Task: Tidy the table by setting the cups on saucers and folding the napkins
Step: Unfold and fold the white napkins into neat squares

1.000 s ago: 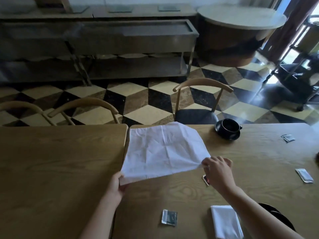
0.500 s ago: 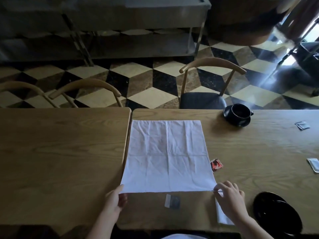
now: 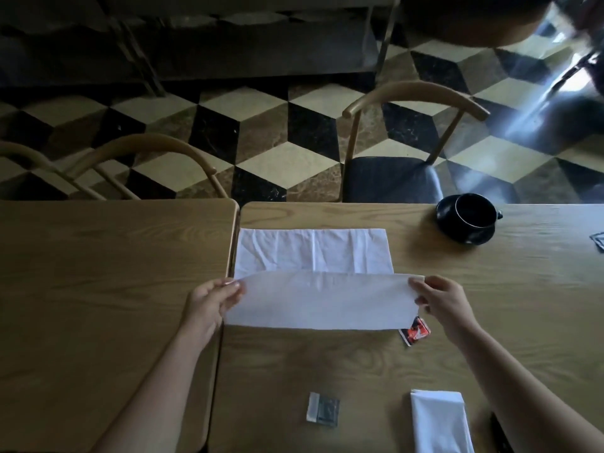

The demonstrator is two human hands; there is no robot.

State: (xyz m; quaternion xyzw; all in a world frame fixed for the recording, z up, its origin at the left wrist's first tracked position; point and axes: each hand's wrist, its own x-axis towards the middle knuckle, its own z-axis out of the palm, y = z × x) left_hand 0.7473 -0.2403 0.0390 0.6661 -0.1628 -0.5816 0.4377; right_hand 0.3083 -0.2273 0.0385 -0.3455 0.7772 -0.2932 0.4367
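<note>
Head-camera footage shows 2 wooden tables pushed together, and on the right-hand table (image 3: 490, 305), hard against its left edge, a white cloth napkin (image 3: 313, 253) is spread with its far half lying flat. Its near half is raised and carried over toward the far edge, so the first fold is judged to be under way. The cloth is judged to be light, limp and creased; it sags between supports, so it is best taken at the 2 near corners and kept taut, as is being done. Against the bare wood it is likely to slide rather than grip.

Near the far edge of this table, a black cup (image 3: 475, 212) is seated on a black saucer (image 3: 465, 235). At the near edge, toward the right, a second napkin (image 3: 439, 420) lies already folded into a narrow strip.

The left hand (image 3: 209, 302) is closed in a pinch on the lifted flap's left corner, thumb over fingers. The right hand (image 3: 441, 300) is pinched likewise on the right corner.

Just beside the right hand a small red sachet (image 3: 415, 333) lies partly under the flap, and a grey sachet (image 3: 323, 408) sits near the front edge.
</note>
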